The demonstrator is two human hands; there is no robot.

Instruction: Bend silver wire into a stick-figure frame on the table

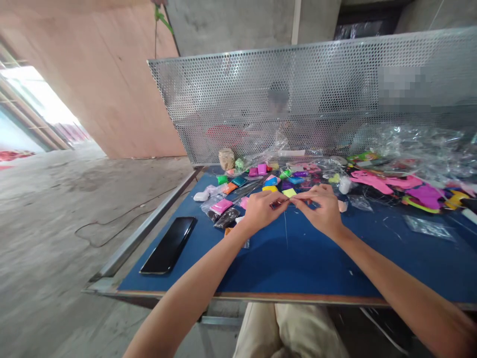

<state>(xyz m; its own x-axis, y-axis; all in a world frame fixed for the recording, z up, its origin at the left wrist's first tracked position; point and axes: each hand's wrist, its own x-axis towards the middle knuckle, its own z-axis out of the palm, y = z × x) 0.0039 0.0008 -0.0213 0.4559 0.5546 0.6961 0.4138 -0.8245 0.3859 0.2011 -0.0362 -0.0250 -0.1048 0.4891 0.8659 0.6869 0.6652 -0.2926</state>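
Above blue tabletop (290, 268), hands (263, 209), concrete floor (48, 238)

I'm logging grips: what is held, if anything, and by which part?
Cannot be told: the left hand and right hand meet at the fingertips, perhaps pinching something thin, too small to make out.

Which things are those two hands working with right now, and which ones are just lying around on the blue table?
Working, it seems:
- left hand
- right hand
- thin pale strand, seemingly pinched between them, too fine to identify

Lying about, untouched:
- black phone
- bright pink packet
- purple piece
- flat clear bag
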